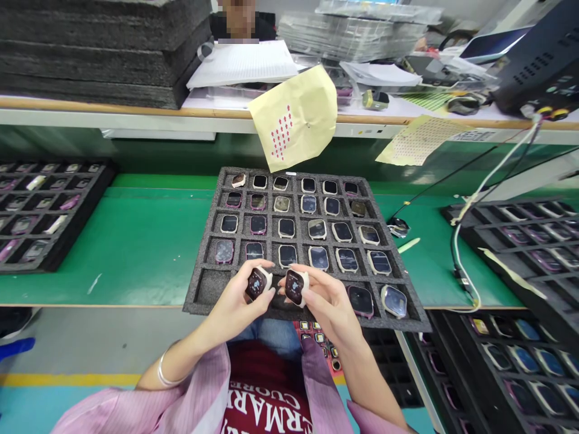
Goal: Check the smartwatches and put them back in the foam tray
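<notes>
Over the front edge of a dark foam tray [205,241], my left hand [239,304] grips a pale-cased watch [257,283] between thumb and fingers, its lit screen facing up. Just to the right, my right hand [328,298] holds a second pale-cased watch [295,286], also with a lit screen. The two watches are apart. Rows of square watch faces, in pale and purple cases, lie in the tray's compartments. The front-left compartment [211,288] holds nothing, and my hands partly hide the compartments beside it.
Another watch tray [97,211] stands on the green table [149,241] at left; more trays [497,241] are at right. A cable [459,241] hangs there. Behind, a shelf [235,120] carries foam blocks [90,54], papers and plastic trays. A person [239,21] is beyond it.
</notes>
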`<act>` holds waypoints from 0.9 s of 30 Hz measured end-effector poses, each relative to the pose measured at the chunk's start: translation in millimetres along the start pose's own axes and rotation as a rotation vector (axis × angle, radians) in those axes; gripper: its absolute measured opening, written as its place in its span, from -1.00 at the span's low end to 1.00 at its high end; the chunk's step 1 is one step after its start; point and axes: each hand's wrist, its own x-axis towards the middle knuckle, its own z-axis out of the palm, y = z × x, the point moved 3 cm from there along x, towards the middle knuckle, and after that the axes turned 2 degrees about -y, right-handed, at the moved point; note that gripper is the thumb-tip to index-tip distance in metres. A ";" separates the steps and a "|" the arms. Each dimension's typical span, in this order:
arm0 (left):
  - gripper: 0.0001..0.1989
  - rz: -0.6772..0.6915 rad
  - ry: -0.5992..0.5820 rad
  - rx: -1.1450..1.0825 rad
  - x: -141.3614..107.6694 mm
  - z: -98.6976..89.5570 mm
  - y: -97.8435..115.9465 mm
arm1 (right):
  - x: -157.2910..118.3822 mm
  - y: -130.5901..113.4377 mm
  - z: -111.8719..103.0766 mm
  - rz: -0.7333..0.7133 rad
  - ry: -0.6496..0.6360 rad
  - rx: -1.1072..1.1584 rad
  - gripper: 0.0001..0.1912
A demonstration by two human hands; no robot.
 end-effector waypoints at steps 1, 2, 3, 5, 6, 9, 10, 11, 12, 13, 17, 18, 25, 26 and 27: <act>-0.67 0.004 0.003 0.001 0.3 -0.1 -0.4 | -0.1 0.1 0.0 -0.002 -0.001 -0.004 -0.65; -0.67 0.012 0.006 0.005 0.7 -0.1 -0.6 | 0.0 0.3 -0.2 0.001 0.001 -0.012 -0.66; -0.69 0.020 0.007 0.011 1.0 -0.1 -0.9 | 0.2 0.6 -0.7 0.007 0.007 -0.024 -0.66; -0.71 0.016 0.005 0.009 1.3 -0.2 -1.6 | 0.7 1.1 -2.0 0.015 0.023 -0.044 -0.65; -0.70 0.010 0.008 0.004 1.2 -0.5 -1.8 | 0.8 1.2 -2.5 0.016 0.027 -0.049 -0.64; -0.69 0.018 0.016 -0.005 -0.5 -1.8 -1.4 | 0.0 0.5 -2.4 0.024 0.021 -0.049 -0.63; -0.70 0.029 0.012 -0.006 -1.4 -2.2 -1.1 | -0.8 0.0 -1.8 0.027 0.018 -0.049 -0.64; -0.70 0.041 0.004 -0.010 -2.4 -2.4 -0.8 | -1.8 -0.6 -1.0 0.029 0.017 -0.049 -0.64; -0.69 0.050 -0.007 -0.021 -3.4 -2.4 -0.7 | -2.9 -1.5 0.0 0.028 0.019 -0.048 -0.64; -0.67 0.059 -0.015 -0.034 -4.3 -2.5 -0.7 | -4.0 -2.4 1.0 0.024 0.021 -0.046 -0.64; -0.70 0.044 -0.028 -0.061 -5.2 -1.7 -0.6 | -5.6 -4.4 4.2 0.024 0.026 -0.036 -0.66; -0.70 0.021 -0.025 -0.071 -4.7 -1.4 -1.0 | -5.0 -4.5 4.4 0.030 0.025 -0.033 -0.65; -0.47 -0.031 -0.129 -0.468 2.2 -1.4 -6.9 | -1.2 -4.5 2.4 0.097 0.059 0.035 -0.57; -0.51 -0.037 -0.143 -0.531 2.8 -2.3 -7.9 | -1.7 -3.9 1.9 0.099 0.067 0.040 -0.59; -0.54 -0.050 -0.149 -0.579 3.1 -3.3 -8.9 | -2.3 -3.2 1.2 0.098 0.075 0.042 -0.59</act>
